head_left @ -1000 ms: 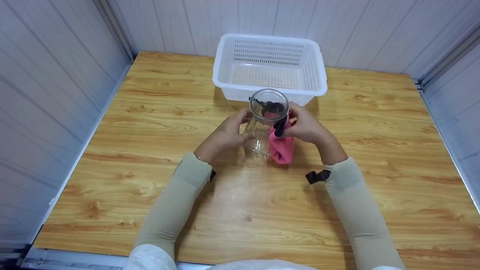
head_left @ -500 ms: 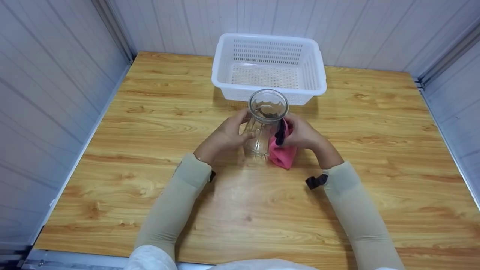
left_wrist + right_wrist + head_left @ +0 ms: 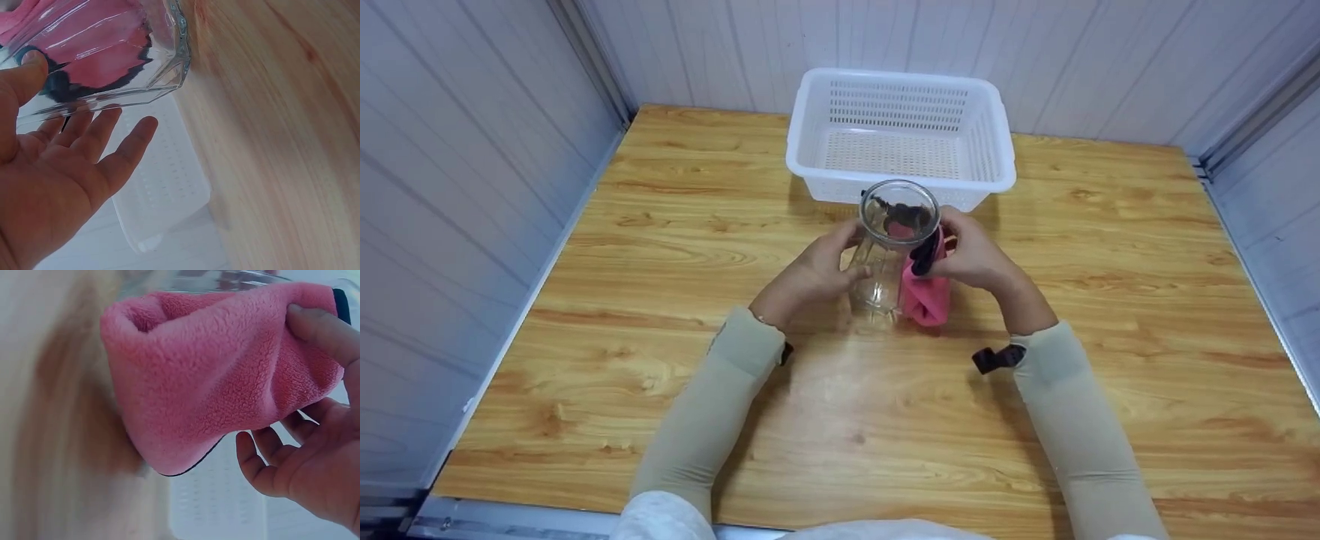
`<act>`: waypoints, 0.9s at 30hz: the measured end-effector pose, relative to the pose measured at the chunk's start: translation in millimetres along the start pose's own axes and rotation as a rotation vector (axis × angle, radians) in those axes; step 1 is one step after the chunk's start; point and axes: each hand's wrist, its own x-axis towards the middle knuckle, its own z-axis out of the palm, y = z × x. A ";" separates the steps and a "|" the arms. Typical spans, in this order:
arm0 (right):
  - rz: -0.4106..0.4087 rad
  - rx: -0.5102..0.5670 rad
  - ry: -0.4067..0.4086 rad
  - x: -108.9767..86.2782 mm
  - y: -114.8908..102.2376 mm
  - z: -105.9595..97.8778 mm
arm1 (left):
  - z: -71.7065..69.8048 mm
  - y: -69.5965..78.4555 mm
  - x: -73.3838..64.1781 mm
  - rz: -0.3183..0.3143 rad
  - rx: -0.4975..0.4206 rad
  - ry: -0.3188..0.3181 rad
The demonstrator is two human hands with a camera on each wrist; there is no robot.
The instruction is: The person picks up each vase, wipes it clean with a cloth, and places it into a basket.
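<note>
A tall clear glass jar [image 3: 877, 289] with a thick round rim stands between my two hands, its base on or just above the table; I cannot tell which. My left hand [image 3: 814, 270] grips its left side, thumb in front and fingers behind. On the right side, my right hand [image 3: 976, 251] pinches a fluffy pink cloth [image 3: 928, 300] with a dark edge and presses it to the glass. In the left wrist view the pink cloth [image 3: 107, 50] shows through the faceted glass. Folds of the cloth [image 3: 197, 377] cover most of the jar in the right wrist view.
A white perforated plastic basket [image 3: 896, 150] stands behind the jar, near the back wall. The wood-grain table [image 3: 855, 442] runs to white panel walls [image 3: 472, 187] at the left, back and right.
My right hand slid the cloth down the jar's side, towards me, and has come back up near the rim. My left hand and the jar have stayed nearly still.
</note>
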 end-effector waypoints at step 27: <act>-0.011 -0.180 -0.063 4.3 59.7 13.9 | 3.9 -3.3 -0.5 0.011 -0.043 0.019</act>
